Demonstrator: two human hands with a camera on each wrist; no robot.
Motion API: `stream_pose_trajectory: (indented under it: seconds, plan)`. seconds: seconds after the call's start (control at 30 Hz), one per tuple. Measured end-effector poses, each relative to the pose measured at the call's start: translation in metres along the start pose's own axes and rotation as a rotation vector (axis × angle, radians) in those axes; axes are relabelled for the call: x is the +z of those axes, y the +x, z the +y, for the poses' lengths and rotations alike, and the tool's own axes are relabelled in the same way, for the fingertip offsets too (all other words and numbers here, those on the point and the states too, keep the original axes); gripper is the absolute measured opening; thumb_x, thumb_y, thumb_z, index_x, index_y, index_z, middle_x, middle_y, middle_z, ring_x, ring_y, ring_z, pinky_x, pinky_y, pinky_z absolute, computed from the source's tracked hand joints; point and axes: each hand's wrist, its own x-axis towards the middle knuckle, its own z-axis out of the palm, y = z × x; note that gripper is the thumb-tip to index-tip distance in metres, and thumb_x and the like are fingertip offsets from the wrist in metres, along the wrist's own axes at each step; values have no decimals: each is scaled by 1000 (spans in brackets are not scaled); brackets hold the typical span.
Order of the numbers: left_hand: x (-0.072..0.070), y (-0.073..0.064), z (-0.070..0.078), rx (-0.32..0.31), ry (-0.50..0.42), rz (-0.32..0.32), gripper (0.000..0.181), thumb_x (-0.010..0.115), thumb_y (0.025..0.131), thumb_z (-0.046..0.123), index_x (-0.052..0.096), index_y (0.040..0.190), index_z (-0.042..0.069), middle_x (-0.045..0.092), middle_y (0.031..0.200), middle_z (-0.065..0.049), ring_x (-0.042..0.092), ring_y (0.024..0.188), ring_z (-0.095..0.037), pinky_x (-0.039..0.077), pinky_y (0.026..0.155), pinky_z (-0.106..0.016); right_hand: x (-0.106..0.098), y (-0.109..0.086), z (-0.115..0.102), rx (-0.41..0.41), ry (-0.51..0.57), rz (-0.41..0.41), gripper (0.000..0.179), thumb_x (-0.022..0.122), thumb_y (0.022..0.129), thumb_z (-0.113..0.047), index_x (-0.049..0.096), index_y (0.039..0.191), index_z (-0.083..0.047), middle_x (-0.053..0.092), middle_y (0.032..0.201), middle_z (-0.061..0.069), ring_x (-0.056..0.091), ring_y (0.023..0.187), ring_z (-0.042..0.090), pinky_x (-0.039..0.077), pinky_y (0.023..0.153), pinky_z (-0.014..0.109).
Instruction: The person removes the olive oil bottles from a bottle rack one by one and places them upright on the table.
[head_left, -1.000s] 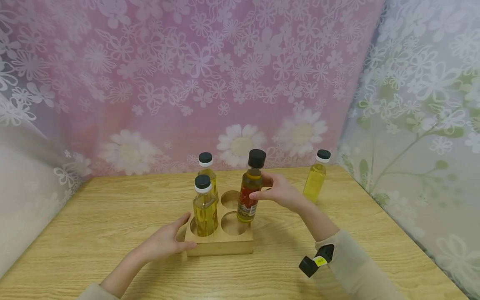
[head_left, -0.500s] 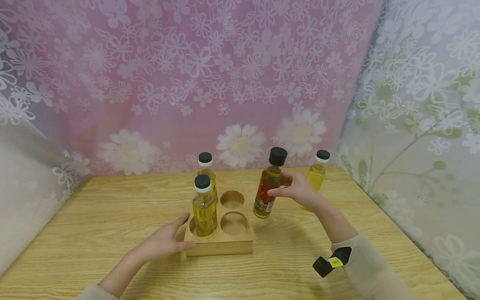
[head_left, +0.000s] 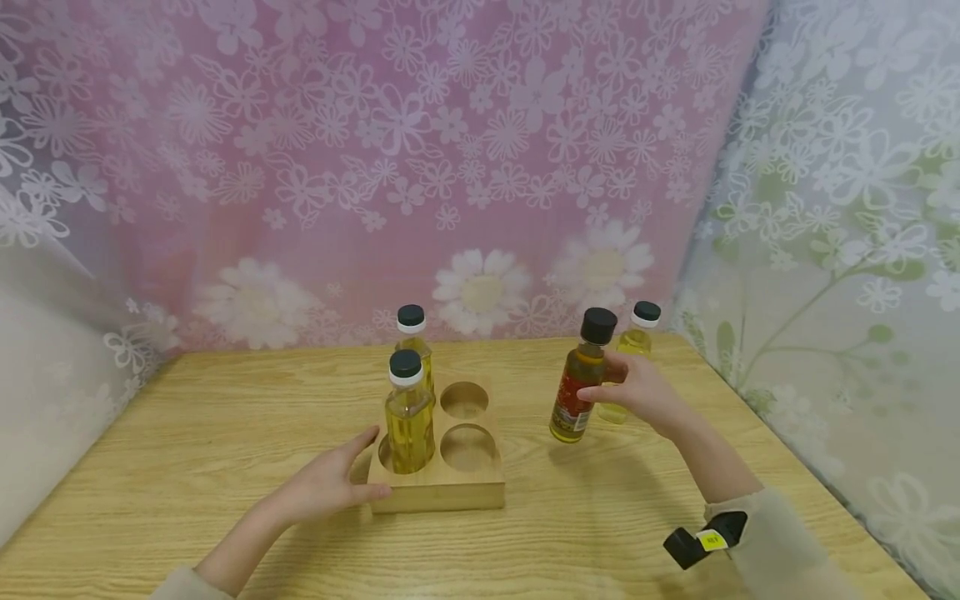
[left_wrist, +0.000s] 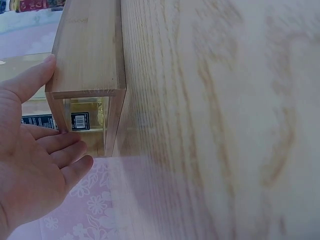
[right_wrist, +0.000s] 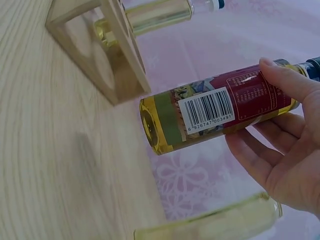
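Note:
In the head view my right hand (head_left: 637, 392) grips an oil bottle (head_left: 573, 387) with a red label and black cap, tilted and held just above the table. The right wrist view shows its barcode side, with my thumb and fingers around its upper part. My left hand (head_left: 330, 483) touches the left end of a wooden bottle rack (head_left: 450, 496), thumb at the front and fingers spread along the side. Two yellow oil bottles, a front one (head_left: 410, 429) and a back one (head_left: 412, 329), stand in the rack's left holes; its two right holes hold nothing.
Another yellow oil bottle (head_left: 633, 340) with a dark cap stands at the right, partly hidden behind my right hand. The wood-grain table (head_left: 247, 400) meets a pink flowered curtain (head_left: 337, 208) at the back and a pale one (head_left: 847, 292) at the right.
My right hand has carried the red-labelled oil bottle rightward, from over the rack's right side to near the yellow bottle on the right. My left hand and the rack have stayed put.

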Motion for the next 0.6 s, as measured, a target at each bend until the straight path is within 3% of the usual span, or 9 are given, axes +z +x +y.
stream_pose_trajectory:
  seconds: [0.6]
  plan:
    - [-1, 0, 0, 4, -16, -12, 95, 70, 78, 47, 24, 146, 0, 31, 146, -19, 34, 128, -40, 32, 98, -57, -29, -36, 43, 94, -68, 59, 67, 69, 85, -26, 39, 137, 6, 53, 124, 25, 47, 116, 42, 44, 89, 52]
